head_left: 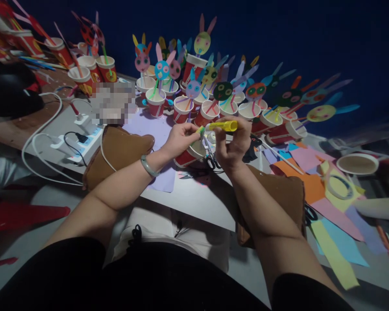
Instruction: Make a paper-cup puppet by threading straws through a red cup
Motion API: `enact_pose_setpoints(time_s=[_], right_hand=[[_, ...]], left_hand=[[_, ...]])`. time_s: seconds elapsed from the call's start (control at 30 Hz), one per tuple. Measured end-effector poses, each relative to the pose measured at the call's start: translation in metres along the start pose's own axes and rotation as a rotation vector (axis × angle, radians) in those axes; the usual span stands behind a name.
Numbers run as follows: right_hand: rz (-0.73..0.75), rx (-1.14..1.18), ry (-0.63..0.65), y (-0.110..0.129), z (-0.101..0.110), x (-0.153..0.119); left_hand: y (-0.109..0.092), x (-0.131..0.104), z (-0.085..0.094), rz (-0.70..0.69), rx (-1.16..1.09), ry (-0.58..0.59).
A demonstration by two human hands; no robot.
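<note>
My right hand (235,144) is closed around a yellow pen-shaped tube (227,125), whose pale tip points left. That tip meets or nearly meets a small green piece (200,130) pinched between the thumb and fingers of my left hand (183,140); whether it is paper or straw I cannot tell. Below both hands stands a red paper cup (185,160) with a whitish inside. Black-handled scissors (211,160) lie just right of the cup, and another pair of scissors (191,175) is in front of it.
Several red cups with paper rabbit heads (193,88) on straws crowd the back. A white power strip (81,144) with cables lies left. Brown pads (119,151) sit under my forearms. Coloured paper (314,181) and a tape roll (339,186) are right. Purple paper (164,183) lies in front.
</note>
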State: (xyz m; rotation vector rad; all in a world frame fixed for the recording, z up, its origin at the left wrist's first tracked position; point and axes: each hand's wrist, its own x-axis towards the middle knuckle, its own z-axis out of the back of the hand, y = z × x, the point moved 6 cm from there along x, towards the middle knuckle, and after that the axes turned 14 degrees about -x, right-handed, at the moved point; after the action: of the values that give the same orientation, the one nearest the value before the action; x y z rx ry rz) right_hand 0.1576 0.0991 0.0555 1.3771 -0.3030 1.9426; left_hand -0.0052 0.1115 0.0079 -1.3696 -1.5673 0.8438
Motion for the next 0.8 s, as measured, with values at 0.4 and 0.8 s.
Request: enact_pose_setpoints(time_s=[0.4,0.8], right_hand=[[0.013,-0.134,0.056,-0.006,-0.005,0.001],[-0.005,-0.119,0.184,-0.011,-0.011,-0.002]], left_hand=[[0.001,-0.002,-0.003,-0.044,0.101,0.031],[0.002,-0.002,-0.002,0.028,-0.033,-0.022]])
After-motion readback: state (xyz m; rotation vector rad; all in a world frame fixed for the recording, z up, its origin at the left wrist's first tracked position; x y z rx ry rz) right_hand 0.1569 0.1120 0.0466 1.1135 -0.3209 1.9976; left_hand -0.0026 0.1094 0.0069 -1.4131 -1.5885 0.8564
